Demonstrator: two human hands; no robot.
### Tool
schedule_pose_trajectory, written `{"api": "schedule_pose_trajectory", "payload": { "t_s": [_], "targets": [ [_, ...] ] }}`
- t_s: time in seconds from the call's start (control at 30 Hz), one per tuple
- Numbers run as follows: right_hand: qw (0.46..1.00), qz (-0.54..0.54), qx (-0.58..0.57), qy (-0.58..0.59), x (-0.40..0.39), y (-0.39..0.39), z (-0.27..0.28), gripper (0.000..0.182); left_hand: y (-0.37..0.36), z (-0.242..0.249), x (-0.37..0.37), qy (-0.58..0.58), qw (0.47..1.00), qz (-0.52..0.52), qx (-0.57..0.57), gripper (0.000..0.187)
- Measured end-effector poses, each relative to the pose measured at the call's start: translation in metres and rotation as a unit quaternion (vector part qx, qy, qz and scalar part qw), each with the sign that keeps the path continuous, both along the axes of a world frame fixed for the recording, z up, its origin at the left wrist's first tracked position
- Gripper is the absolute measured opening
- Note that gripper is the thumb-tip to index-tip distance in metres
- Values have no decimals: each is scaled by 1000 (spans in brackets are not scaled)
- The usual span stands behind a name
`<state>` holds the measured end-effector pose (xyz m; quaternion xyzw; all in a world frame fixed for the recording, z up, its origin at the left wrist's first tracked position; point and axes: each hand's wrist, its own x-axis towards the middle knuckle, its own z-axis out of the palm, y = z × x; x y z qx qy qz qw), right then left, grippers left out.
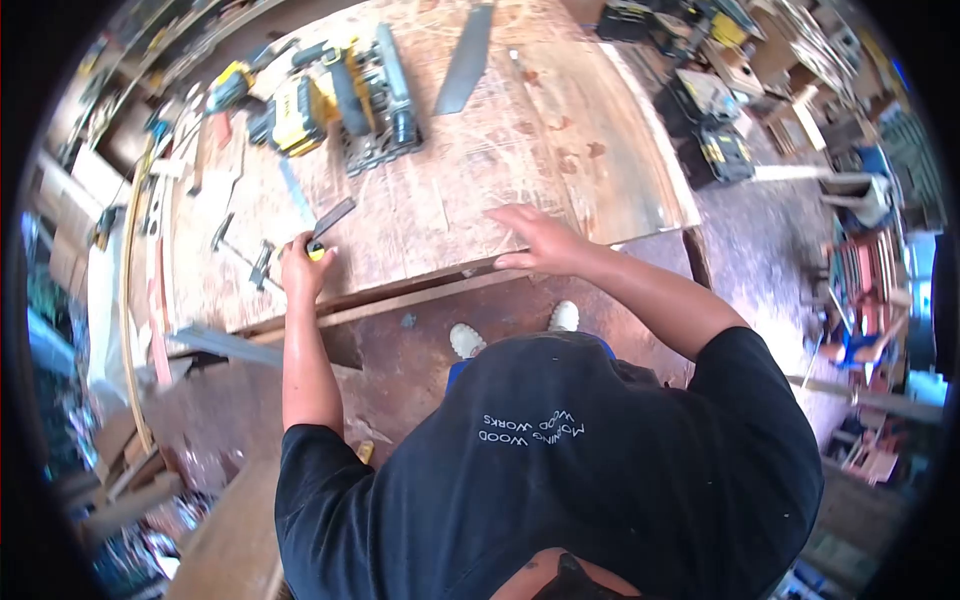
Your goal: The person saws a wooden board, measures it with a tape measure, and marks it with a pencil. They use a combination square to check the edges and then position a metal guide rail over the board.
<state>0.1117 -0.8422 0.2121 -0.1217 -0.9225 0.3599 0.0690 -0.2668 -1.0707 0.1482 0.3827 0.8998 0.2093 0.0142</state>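
At the front left of the wooden workbench (460, 190), my left hand (305, 265) has its fingers wrapped round a small yellow and black tool (316, 250), mostly hidden by the hand. A dark flat blade or block (334, 215) lies just beyond those fingers. Left of that hand is a metal clamp (262, 265). My right hand (540, 240) is over the bench's front edge with its fingers spread and nothing in it.
Toward the back left stand a yellow and black power tool (298, 115) and an open bit case (385, 120). A handsaw blade (466, 62) lies at the back. Black toolboxes (722, 150) are on the floor at right. A long metal bar (240, 345) juts out at front left.
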Motion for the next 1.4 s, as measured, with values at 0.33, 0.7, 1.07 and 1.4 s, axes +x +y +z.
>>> {"api": "schedule_pose_trajectory", "payload": {
  "t_s": [0.33, 0.7, 1.07, 1.4],
  "targets": [
    [838, -538, -22, 88, 225, 79, -54, 43, 90, 9, 66, 64, 989, -76, 105, 48],
    [615, -475, -627, 57, 245, 106, -109, 83, 275, 35, 202, 25, 966, -226, 120, 46],
    [598, -476, -642, 70, 244, 114, -91, 68, 545, 10, 155, 94, 961, -258, -25, 76],
    [607, -520, -595, 87, 265, 129, -94, 52, 585, 24, 149, 26, 928, -283, -242, 101]
  ]
}}
